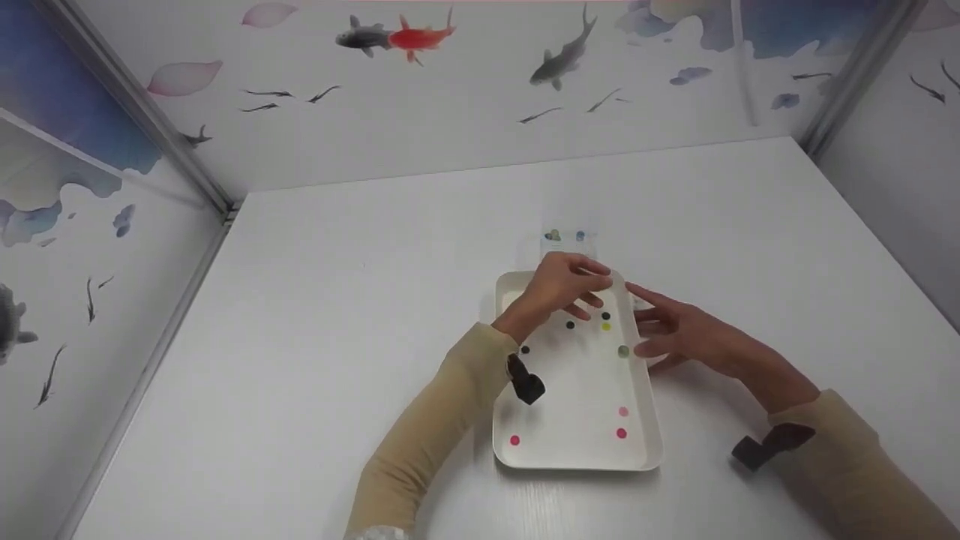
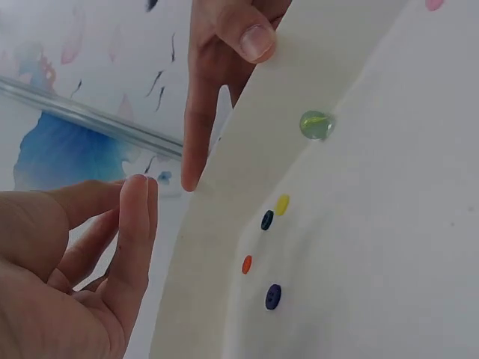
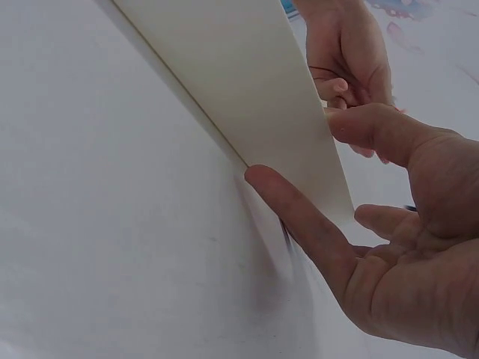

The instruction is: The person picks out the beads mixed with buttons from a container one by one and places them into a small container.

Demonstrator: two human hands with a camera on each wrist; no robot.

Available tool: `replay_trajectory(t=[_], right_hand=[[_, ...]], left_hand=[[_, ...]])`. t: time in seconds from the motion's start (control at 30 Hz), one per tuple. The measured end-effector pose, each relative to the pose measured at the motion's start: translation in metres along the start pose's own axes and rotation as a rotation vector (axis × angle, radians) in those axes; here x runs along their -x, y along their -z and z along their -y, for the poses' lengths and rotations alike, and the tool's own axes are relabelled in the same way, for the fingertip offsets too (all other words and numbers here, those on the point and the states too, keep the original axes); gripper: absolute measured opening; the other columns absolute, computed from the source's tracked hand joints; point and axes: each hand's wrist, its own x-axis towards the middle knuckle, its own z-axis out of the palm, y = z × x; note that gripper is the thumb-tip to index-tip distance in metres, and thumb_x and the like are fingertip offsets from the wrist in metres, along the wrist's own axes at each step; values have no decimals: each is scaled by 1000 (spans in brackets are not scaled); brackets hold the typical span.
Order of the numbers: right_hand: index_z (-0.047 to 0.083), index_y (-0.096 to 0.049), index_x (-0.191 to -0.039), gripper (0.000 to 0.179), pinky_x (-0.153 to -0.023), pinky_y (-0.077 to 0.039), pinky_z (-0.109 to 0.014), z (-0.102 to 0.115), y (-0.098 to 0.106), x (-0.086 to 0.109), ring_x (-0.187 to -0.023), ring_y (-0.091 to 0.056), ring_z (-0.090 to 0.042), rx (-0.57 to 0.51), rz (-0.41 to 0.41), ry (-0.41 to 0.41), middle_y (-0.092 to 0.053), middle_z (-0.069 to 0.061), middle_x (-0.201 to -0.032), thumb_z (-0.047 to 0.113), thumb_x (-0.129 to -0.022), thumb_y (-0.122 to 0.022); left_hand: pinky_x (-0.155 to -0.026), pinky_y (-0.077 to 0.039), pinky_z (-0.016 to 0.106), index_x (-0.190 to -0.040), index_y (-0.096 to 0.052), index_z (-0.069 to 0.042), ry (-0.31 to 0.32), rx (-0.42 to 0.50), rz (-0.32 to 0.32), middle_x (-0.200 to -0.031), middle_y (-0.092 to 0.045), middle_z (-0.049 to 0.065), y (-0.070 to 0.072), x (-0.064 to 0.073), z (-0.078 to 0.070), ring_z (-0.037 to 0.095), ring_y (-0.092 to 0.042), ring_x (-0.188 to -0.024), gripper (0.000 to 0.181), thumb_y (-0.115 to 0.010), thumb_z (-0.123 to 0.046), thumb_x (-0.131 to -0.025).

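A white rectangular tray (image 1: 570, 390) lies lengthwise on the table. My left hand (image 1: 566, 285) hovers over its far end, thumb and index fingertips brought together; whether something small is between them cannot be seen. My right hand (image 1: 686, 337) touches the tray's right side, fingers fairly straight along the outer wall, thumb at the rim. Small buttons lie scattered inside: dark (image 1: 570, 325), yellow (image 1: 606, 327), pink (image 1: 623, 412) and red (image 1: 514, 440) ones. The left wrist view also shows an orange button (image 2: 247, 264). A greenish glass marble (image 1: 623, 351) sits by the right wall.
Just beyond the tray stands a clear container (image 1: 568, 244) with small colored pieces in it, partly behind my left hand. The white table (image 1: 360, 300) meets printed panels (image 1: 450, 112) at the back and sides. A black camera (image 1: 527, 386) is strapped on my left wrist.
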Motion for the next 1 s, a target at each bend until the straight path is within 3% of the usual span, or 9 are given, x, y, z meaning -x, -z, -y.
replay_trajectory(t=[0.2,0.4,0.77,1.0], right_hand=[[33,-9,-162,100,-92,-61,-45,-1,2,1,-144,-40,-44,-36,14,23,-30,-24,-161,24,-88,-76],[31,-10,-162,99,-90,-62,-45,0,0,-1,-142,-42,-44,-35,15,33,-32,-25,-160,23,-89,-76],[31,-11,-162,100,-90,-62,-44,-3,0,-2,-142,-43,-44,-44,19,43,-32,-25,-160,22,-88,-77],[30,-10,-162,99,-90,-62,-44,-3,1,-2,-142,-42,-45,-42,25,51,-31,-25,-160,21,-89,-76]], left_hand=[[-54,-61,25,-110,-74,-10,28,-41,63,-102,-76,11,-6,7,6,19,-76,-77,19,-73,-16,-92],[-53,-61,27,-110,-75,-10,13,-76,102,-100,-77,7,-9,14,10,19,-75,-76,20,-75,-13,-90],[-52,-60,24,-113,-74,-7,35,-164,141,-90,-74,3,-18,19,24,15,-72,-71,25,-76,-13,-89],[-49,-58,23,-107,-75,-6,75,-171,118,-92,-76,5,-27,23,24,17,-73,-72,22,-78,-9,-85]])
